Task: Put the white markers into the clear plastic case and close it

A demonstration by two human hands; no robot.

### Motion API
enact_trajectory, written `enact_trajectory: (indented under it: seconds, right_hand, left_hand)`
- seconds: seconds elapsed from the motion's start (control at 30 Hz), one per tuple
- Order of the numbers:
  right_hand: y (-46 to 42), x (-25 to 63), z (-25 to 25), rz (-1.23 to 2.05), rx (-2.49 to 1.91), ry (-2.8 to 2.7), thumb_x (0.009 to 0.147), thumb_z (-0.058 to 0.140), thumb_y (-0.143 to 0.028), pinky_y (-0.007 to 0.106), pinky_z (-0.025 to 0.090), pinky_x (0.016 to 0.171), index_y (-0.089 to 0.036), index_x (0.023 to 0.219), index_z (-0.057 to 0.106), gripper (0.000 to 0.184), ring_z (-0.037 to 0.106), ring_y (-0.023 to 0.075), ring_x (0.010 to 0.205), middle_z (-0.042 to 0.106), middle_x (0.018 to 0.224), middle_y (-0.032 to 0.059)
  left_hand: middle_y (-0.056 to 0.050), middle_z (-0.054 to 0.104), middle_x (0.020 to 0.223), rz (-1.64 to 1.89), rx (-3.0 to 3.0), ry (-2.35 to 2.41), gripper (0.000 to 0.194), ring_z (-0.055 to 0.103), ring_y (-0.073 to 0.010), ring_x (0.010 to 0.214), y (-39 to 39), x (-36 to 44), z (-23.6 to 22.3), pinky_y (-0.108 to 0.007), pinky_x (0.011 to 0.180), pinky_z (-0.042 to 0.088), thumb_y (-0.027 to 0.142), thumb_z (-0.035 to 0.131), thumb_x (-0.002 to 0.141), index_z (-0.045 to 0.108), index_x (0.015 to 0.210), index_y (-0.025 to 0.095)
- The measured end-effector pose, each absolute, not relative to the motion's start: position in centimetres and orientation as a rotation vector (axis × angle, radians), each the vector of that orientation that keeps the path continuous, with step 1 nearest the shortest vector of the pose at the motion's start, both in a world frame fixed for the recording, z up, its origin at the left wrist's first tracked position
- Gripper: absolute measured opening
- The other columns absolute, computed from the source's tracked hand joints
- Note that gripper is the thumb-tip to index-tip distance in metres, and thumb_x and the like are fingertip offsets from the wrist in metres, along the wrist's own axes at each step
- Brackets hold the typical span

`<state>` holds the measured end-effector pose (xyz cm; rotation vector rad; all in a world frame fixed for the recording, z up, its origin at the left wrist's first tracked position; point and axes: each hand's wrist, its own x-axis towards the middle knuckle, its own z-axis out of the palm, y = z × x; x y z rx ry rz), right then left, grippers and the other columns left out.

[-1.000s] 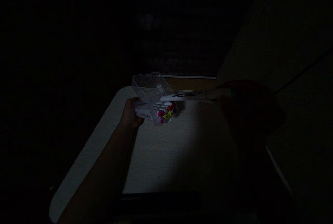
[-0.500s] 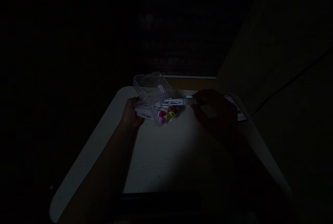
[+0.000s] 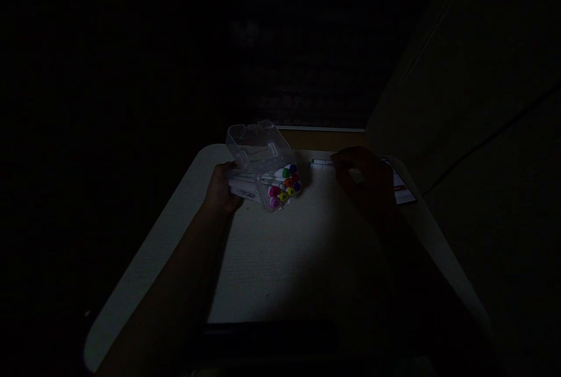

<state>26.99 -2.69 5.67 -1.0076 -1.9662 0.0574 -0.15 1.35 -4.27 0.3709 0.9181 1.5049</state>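
Observation:
The scene is very dark. My left hand (image 3: 221,190) is wrapped round the back end of a clear plastic marker case (image 3: 263,181) lying on its side on the white table (image 3: 272,260). The case's lid (image 3: 254,140) stands open above it. Several markers (image 3: 284,185) fill the case, their coloured caps facing right. My right hand (image 3: 363,184) hovers low over the table to the right of the case. Its fingertips are at the end of a white marker with a green tip (image 3: 322,163) that lies on the table. The fingers are too dark to read.
A small white card with a red mark (image 3: 401,190) lies by the table's right edge, partly under my right hand. A dark flat object (image 3: 267,333) sits at the near edge. A wall with a cable (image 3: 482,143) rises on the right.
The marker that my right hand held went into the case with the others. That hand then drew back right to the loose marker on the table. My left hand stayed on the case.

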Motion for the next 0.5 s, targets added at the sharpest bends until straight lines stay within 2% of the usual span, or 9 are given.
enact_trajectory:
  seconds: [0.1, 0.2, 0.3, 0.5]
  right_hand:
    - [-0.4, 28.9, 3.4, 0.086, -1.306, -1.982, 0.085, 0.049, -0.017, 0.036, 0.052, 0.079, -0.014, 0.098, 0.062, 0.019, 0.062, 0.0197, 0.09, 0.066, 0.1, 0.0118]
    - [0.8, 30.3, 1.5, 0.131, -1.459, -2.045, 0.089, 0.053, -0.028, 0.041, 0.049, 0.088, -0.015, 0.111, 0.058, 0.026, 0.058, 0.0196, 0.101, 0.06, 0.114, 0.0102]
    - [0.6, 30.8, 0.5, 0.157, -1.464, -2.099, 0.09, 0.053, -0.036, 0.041, 0.049, 0.088, -0.018, 0.116, 0.055, 0.032, 0.057, 0.0187, 0.103, 0.056, 0.12, 0.0079]
    - [0.1, 30.8, 0.1, 0.2, -1.495, -2.16, 0.09, 0.052, -0.035, 0.039, 0.051, 0.086, -0.018, 0.116, 0.055, 0.031, 0.058, 0.0181, 0.101, 0.057, 0.118, 0.0081]
  left_hand:
    - [-0.003, 0.061, 0.066, 1.499, 0.344, 0.913, 0.016, 0.063, -0.0191, 0.064, 1.5, -0.3, -4.5, -0.03, 0.062, 0.053, 0.024, 0.046, 0.077, 0.059, 0.081, 0.016]
    - [-0.002, 0.06, 0.063, 1.496, 0.324, 0.962, 0.016, 0.062, -0.0181, 0.061, 1.5, -0.3, -4.7, -0.028, 0.06, 0.053, 0.027, 0.046, 0.078, 0.058, 0.08, 0.016]
    - [-0.002, 0.058, 0.06, 1.501, 0.356, 0.963, 0.018, 0.063, -0.0183, 0.063, 1.5, -0.1, -4.7, -0.028, 0.059, 0.053, 0.026, 0.044, 0.079, 0.058, 0.077, 0.016]
    - [-0.004, 0.06, 0.064, 1.513, 0.379, 0.916, 0.016, 0.065, -0.0203, 0.072, 1.5, 0.3, -4.5, -0.03, 0.065, 0.055, 0.023, 0.043, 0.078, 0.057, 0.076, 0.016]
